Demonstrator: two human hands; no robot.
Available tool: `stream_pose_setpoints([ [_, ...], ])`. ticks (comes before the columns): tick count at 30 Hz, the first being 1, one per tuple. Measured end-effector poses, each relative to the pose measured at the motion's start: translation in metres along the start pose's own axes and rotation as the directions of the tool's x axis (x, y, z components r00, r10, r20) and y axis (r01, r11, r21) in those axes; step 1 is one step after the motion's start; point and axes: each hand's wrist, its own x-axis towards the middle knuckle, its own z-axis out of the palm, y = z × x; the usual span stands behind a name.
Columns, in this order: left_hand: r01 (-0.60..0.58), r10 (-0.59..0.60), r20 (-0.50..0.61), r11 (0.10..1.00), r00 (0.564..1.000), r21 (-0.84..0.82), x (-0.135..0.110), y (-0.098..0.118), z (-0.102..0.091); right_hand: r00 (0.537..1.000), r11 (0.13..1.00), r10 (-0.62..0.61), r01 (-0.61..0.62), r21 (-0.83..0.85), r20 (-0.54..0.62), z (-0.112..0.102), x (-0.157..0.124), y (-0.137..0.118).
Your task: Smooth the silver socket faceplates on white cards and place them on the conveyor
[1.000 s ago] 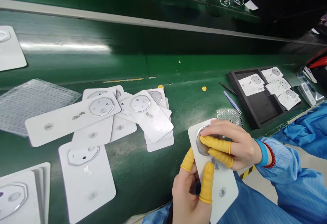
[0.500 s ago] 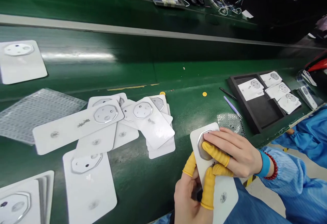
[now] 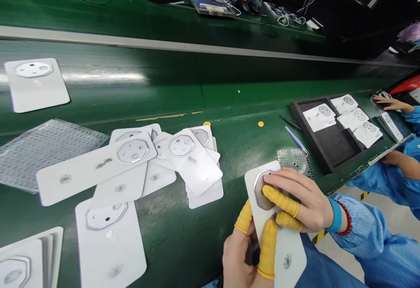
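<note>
My left hand (image 3: 246,253), in yellow finger cots, grips the near end of a white phone back cover (image 3: 288,244) from below, thumb on top. The cover's silver camera ring (image 3: 260,188) faces up at its far end. My right hand (image 3: 297,198) lies over the cover's upper half. Its cot-covered fingertips press on the camera ring. The cover is held at the near edge of the green belt (image 3: 229,148).
Several white covers (image 3: 157,161) lie heaped at centre left, with more at the lower left and one (image 3: 36,84) at far left. A bubble sheet (image 3: 36,148) lies beside them. A black tray (image 3: 331,143) with covers, tweezers (image 3: 297,139) and a co-worker's hands (image 3: 390,103) are at right.
The view has tilted up slightly. My right fingers have shifted a little on the camera ring. The cover stays in both hands. A co-worker's hands have come into view at the right.
</note>
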Motion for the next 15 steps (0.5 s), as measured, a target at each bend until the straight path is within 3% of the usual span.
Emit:
stream_pose_setpoints([
  [10, -0.032, 0.035, -0.040, 0.996, 0.999, 0.079, -0.003, -0.006, -0.003, 0.999, 0.980, 0.007, -0.001, -0.198, 0.031, -0.002, -0.004, -0.007],
  [15, -0.052, 0.054, -0.020, 0.993, 0.998, 0.103, -0.001, 0.006, 0.004, 1.000, 0.982, -0.001, 0.002, -0.188, 0.007, 0.001, -0.008, -0.012],
])
